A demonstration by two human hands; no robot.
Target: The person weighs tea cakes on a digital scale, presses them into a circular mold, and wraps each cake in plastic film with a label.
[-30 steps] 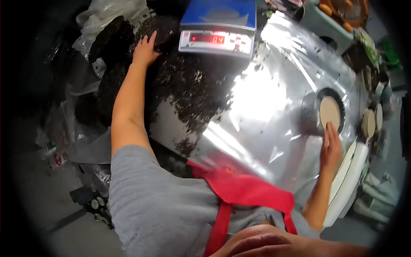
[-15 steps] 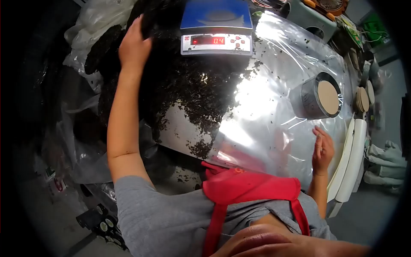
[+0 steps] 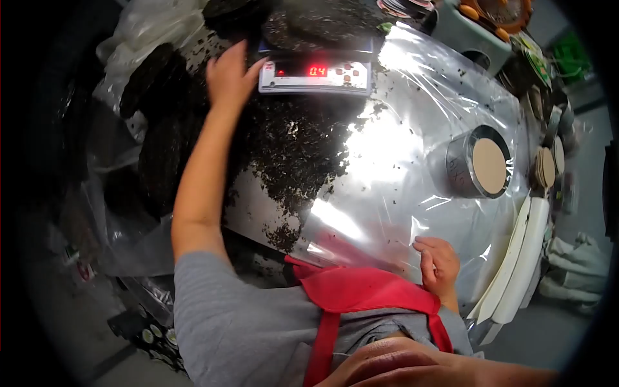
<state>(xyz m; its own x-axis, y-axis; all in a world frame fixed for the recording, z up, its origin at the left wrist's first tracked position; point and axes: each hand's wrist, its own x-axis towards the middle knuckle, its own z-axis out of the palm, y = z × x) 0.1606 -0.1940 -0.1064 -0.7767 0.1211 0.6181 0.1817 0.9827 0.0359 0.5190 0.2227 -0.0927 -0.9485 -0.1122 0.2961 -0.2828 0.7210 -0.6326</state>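
Observation:
My left hand, its thumb apart from its fingers, is beside the left edge of a digital scale with a red 0.4 reading. On the scale's pan lies a large dark flat cake, apparently dried seaweed, with its far side cut off by the frame. Nothing shows in that hand. Dark flakes cover the table in front of the scale. Near the apron, my right hand hovers by clear plastic film, fingers loosely bent, holding nothing visible.
More dark cakes are stacked left of my arm by clear bags. A grey cylinder with a tan disc inside its rim rests on the film. White rolls line the right edge.
A dark cake now covers the scale's blue pan, which was bare. My left hand has moved right, to the scale's side. My right hand has come down and left, closer to my body.

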